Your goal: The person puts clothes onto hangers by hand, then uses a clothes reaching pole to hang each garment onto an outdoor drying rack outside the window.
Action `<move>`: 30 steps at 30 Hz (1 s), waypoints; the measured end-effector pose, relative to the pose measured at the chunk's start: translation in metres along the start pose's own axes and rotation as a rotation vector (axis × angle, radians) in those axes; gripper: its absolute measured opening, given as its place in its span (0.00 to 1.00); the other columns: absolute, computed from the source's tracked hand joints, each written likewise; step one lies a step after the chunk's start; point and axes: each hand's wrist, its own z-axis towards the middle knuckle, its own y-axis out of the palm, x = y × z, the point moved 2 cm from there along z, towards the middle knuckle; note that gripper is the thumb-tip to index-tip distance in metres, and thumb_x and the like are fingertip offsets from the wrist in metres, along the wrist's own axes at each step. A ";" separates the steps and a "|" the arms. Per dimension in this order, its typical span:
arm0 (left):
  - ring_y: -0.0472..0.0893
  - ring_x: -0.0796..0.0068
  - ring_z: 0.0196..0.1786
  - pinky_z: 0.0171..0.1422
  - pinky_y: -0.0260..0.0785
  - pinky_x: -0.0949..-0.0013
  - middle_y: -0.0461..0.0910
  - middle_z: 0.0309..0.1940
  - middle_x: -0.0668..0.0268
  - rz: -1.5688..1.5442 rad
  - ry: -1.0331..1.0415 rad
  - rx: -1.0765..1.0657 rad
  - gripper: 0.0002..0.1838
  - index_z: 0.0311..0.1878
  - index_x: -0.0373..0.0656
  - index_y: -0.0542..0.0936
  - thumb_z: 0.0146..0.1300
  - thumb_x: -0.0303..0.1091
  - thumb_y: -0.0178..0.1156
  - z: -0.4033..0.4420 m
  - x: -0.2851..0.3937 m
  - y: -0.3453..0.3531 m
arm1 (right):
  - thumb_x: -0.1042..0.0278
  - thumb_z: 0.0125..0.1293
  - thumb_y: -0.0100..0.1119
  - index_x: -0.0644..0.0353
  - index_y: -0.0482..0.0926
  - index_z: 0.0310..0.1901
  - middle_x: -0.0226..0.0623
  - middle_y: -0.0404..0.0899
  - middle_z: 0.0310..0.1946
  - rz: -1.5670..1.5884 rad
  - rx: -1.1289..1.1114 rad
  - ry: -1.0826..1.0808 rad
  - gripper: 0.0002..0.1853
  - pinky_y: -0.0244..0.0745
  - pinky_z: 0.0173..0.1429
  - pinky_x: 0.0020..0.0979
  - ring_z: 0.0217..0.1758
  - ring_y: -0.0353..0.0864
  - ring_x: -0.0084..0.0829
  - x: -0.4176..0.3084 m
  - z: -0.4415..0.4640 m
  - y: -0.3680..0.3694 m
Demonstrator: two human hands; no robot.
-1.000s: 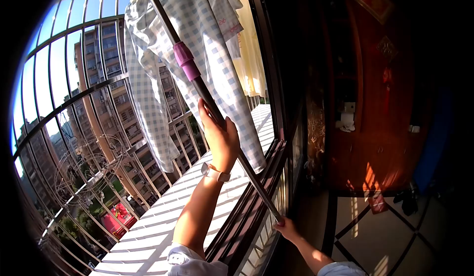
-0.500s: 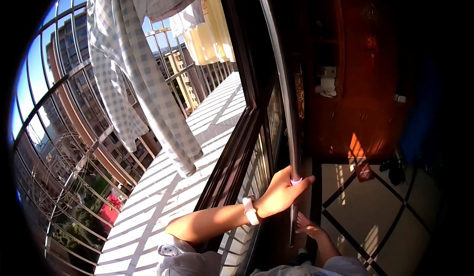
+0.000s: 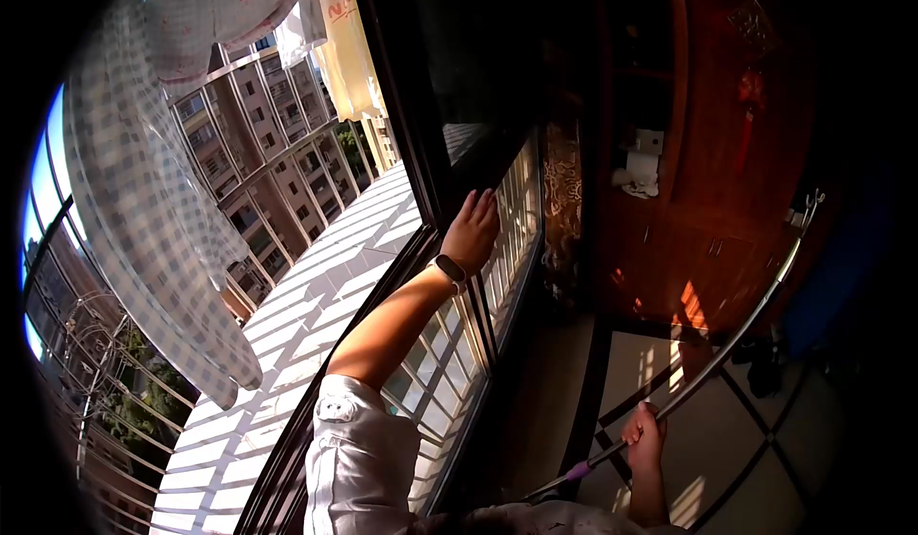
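My left hand [image 3: 470,234] reaches forward to the dark window frame [image 3: 435,181], its fingers stretched out and resting against the sash edge. A watch [image 3: 449,269] is on that wrist. Low on the right, my right hand [image 3: 646,430] is wrapped round a long metal clothes pole [image 3: 736,339]. The pole slants across the room, with a small hook [image 3: 815,196] at its far end and a purple collar [image 3: 579,471] near my body. Its near end is hidden by my clothes.
Outside the window, checked trousers [image 3: 158,181] and a yellow garment [image 3: 349,47] hang above a white-tiled ledge [image 3: 316,291] enclosed by metal bars [image 3: 249,167]. Indoors stand a reddish wooden cabinet [image 3: 708,239] and, at right, something blue [image 3: 837,277]. The floor is tiled [image 3: 641,363].
My left hand has let go of the pole and moved forward to the window frame. My right hand now holds the pole, which has swung over to the right. The view has shifted.
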 end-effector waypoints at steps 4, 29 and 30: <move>0.50 0.62 0.68 0.69 0.37 0.45 0.58 0.62 0.60 0.178 -0.220 -0.182 0.33 0.60 0.46 0.63 0.51 0.50 0.54 0.001 -0.072 0.076 | 0.64 0.62 0.51 0.53 0.63 0.19 0.26 0.56 0.07 0.043 -0.040 0.050 0.15 0.56 0.18 0.27 0.10 0.56 0.21 0.029 0.015 -0.052; 0.43 0.62 0.71 0.72 0.30 0.51 0.49 0.67 0.59 0.372 -0.139 -0.505 0.41 0.65 0.51 0.57 0.50 0.62 0.51 -0.050 -0.060 0.006 | 0.66 0.59 0.51 0.54 0.60 0.21 0.27 0.56 0.07 0.107 0.115 -0.129 0.13 0.56 0.19 0.24 0.10 0.55 0.20 -0.011 -0.044 -0.119; 0.43 0.62 0.71 0.72 0.30 0.51 0.49 0.67 0.59 0.387 -0.137 -0.503 0.41 0.65 0.50 0.56 0.50 0.62 0.51 -0.055 -0.059 -0.002 | 0.66 0.59 0.51 0.55 0.60 0.22 0.27 0.56 0.08 0.100 0.104 -0.149 0.12 0.56 0.19 0.24 0.10 0.55 0.20 -0.009 -0.052 -0.119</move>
